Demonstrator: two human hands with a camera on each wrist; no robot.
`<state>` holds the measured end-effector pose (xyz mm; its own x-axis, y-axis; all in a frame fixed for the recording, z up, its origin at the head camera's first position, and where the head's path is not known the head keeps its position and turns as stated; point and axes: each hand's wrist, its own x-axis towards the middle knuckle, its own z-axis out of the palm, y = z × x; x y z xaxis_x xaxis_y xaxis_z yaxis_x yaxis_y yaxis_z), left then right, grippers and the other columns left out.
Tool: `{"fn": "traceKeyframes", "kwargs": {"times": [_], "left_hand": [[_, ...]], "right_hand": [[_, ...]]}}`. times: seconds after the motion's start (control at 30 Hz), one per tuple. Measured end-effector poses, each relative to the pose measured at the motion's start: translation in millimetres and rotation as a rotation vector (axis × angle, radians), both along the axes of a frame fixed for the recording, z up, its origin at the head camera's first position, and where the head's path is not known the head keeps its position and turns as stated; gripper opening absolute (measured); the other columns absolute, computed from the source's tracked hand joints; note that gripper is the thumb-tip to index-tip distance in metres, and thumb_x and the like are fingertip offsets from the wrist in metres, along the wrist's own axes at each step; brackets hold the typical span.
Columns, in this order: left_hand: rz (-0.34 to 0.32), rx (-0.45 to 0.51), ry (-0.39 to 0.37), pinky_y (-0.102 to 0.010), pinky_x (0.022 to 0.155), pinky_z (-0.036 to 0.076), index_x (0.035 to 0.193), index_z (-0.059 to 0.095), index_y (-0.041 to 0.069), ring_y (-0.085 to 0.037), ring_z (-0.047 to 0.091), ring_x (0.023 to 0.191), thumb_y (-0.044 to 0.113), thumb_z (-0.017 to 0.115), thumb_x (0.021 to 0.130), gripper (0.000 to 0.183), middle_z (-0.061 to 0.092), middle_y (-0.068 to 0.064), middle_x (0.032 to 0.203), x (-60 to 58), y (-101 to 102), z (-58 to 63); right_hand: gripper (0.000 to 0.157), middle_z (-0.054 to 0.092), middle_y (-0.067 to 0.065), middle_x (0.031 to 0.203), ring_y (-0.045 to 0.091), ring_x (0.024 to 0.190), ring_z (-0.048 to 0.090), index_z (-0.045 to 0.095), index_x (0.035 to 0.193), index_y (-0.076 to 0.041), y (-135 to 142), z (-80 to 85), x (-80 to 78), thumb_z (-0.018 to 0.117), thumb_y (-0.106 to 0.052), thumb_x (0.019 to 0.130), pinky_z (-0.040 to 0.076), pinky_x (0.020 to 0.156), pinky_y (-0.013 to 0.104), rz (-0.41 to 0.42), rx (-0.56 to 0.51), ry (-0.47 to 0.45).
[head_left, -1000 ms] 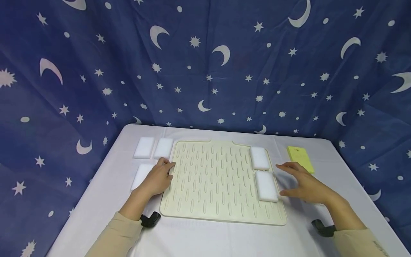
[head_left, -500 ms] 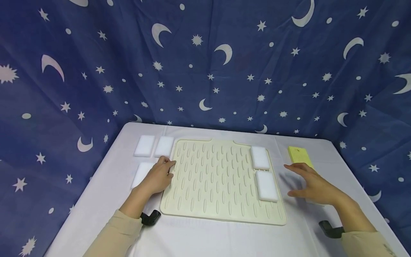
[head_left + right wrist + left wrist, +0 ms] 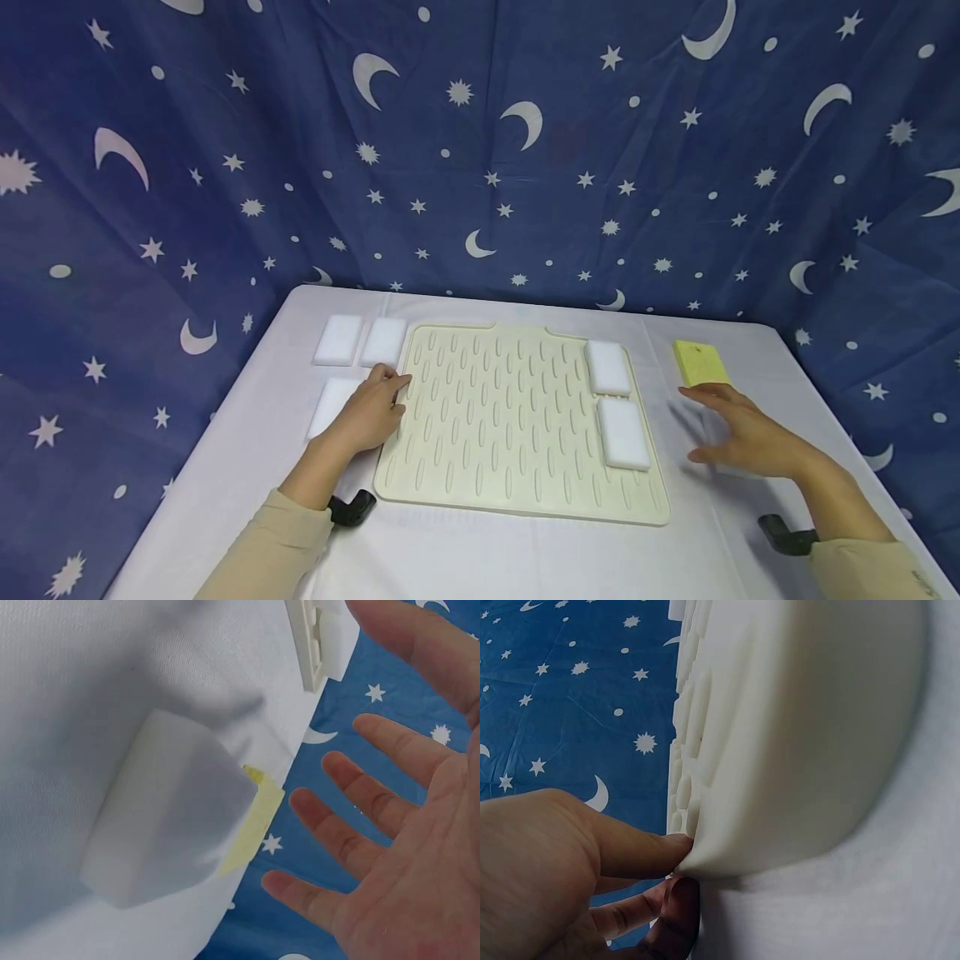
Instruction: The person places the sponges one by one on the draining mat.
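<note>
A cream ridged drying mat (image 3: 510, 425) lies mid-table. My left hand (image 3: 367, 412) pinches its left edge, the thumb (image 3: 649, 851) on the upper face and fingers curled below the rim. Two white sponges, a far one (image 3: 608, 367) and a nearer one (image 3: 624, 433), lie along the mat's right side. My right hand (image 3: 750, 433) hovers right of the mat, fingers spread, holding nothing. Below it, mostly hidden in the head view, a white sponge (image 3: 172, 817) lies on the cloth in the right wrist view. Just beyond that is a yellow block (image 3: 699, 363).
Left of the mat lie several more white sponges: one at the far corner (image 3: 337, 340), one beside the mat (image 3: 384, 342) and one partly behind my left hand (image 3: 330, 404). The table wears a white cloth (image 3: 450, 558). A blue star-patterned curtain (image 3: 480, 150) hangs behind.
My right hand has drawn away to the right from the nearer sponge on the mat, over the white sponge by the yellow block. The left hand stays at the mat's edge.
</note>
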<state>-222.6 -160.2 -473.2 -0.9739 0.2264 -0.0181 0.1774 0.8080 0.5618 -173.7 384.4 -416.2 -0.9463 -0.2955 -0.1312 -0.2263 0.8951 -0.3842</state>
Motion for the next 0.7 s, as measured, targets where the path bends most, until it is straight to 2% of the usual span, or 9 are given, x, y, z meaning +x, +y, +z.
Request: {"fn": "traceKeyframes", "kwargs": {"times": [0.2, 0.47, 0.7], "left_hand": [[0.004, 0.006, -0.009, -0.052, 0.099, 0.050, 0.147, 0.054, -0.003, -0.035, 0.057, 0.115, 0.005, 0.062, 0.099, 0.050, 0.047, -0.022, 0.146, 0.2, 0.0, -0.4], [0.006, 0.018, -0.012, -0.053, 0.100, 0.050, 0.147, 0.054, -0.004, -0.035, 0.056, 0.115, 0.005, 0.061, 0.099, 0.050, 0.047, -0.022, 0.145, 1.1, 0.7, 1.1], [0.008, 0.026, -0.027, -0.053, 0.101, 0.050, 0.148, 0.053, -0.004, -0.035, 0.056, 0.117, 0.006, 0.061, 0.099, 0.050, 0.046, -0.022, 0.146, 2.0, 1.0, 1.4]], "right_hand": [[0.100, 0.034, 0.028, 0.155, 0.053, 0.140, 0.032, 0.046, 0.153, -0.007, 5.0, 0.2, 1.7, 0.093, -0.042, 0.072, 0.034, 0.104, 0.078, -0.029, 0.004, -0.039], [0.102, 0.033, 0.031, 0.154, 0.055, 0.138, 0.033, 0.046, 0.152, -0.004, 14.0, -1.1, 3.7, 0.093, -0.041, 0.070, 0.035, 0.102, 0.079, -0.033, -0.004, -0.042], [0.105, 0.028, 0.032, 0.158, 0.057, 0.140, 0.030, 0.044, 0.154, -0.007, 21.6, -6.9, 3.9, 0.094, -0.041, 0.067, 0.033, 0.102, 0.081, -0.089, 0.028, -0.092]]}}
